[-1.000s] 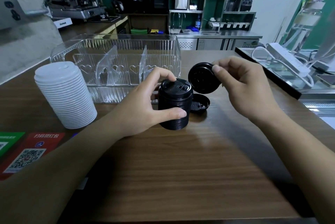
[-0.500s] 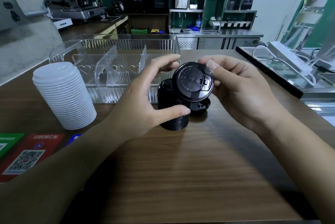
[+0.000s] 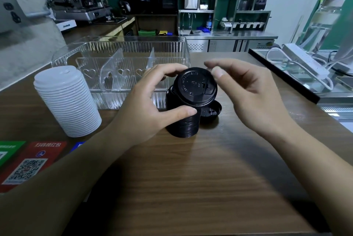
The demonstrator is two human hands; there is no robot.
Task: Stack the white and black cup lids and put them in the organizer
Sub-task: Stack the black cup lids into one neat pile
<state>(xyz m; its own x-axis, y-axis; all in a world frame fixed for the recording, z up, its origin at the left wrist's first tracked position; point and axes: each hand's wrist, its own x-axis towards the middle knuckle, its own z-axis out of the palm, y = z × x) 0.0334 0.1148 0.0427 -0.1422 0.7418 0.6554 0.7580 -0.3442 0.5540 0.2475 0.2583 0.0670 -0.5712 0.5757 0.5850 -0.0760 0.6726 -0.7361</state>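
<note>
Your left hand (image 3: 145,106) is gripping the black lid stack (image 3: 183,121), which is standing on the wooden counter (image 3: 210,178) near the frame's centre. The thumb is pressing the stack's near side and the fingers are curling over its far rim. The stack is showing as a short ribbed column of nested matte-black rims.

The top black lid (image 3: 196,87) is sitting tilted on the stack, its face turned toward you. Raised lettering is ringing its flat disc, and a small sip-tab is showing at 3 o'clock on the disc. Whether this lid is seated fully is hard to judge from this angle.

Your right hand (image 3: 248,98) is hovering at 3 o'clock from the lid, fingers spread and gripping nothing; its blurred fingertips are lying just beside the lid's rim.

A single loose black lid (image 3: 211,111) is lying on the counter at 4 o'clock from the stack, touching its base.

The white lid stack (image 3: 66,100) is standing at 9 o'clock, well apart: a taller ribbed column, leaning slightly.

The clear organizer (image 3: 122,60) is sitting at 11 o'clock, just behind the black stack, its ridged walls and heart-cut dividers showing.
</note>
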